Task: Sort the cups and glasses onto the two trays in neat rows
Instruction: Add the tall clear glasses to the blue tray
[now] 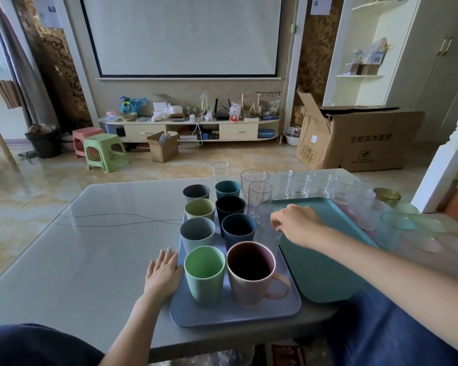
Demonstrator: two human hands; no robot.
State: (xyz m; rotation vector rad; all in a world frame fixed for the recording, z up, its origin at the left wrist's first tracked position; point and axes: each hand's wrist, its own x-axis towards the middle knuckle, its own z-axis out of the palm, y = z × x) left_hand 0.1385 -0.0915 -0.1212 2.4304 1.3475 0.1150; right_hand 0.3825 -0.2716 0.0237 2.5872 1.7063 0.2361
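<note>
A blue-grey tray (230,314) in front of me holds two rows of coloured cups, with a green cup (204,276) and a pink mug (251,276) nearest. My right hand (296,220) grips the rim of a clear textured glass (266,231) standing at the tray's right side, behind the mug. My left hand (163,273) lies flat on the table, fingers touching the tray's left edge. An empty teal tray (325,273) sits tilted to the right. Several clear glasses (302,184) stand behind it.
Pale tinted cups and glasses (397,228) crowd the table's right side, with an amber glass (387,196) at the back. A thin black cable (117,219) runs across the grey table (77,260). Stools, a cardboard box and a TV cabinet stand beyond.
</note>
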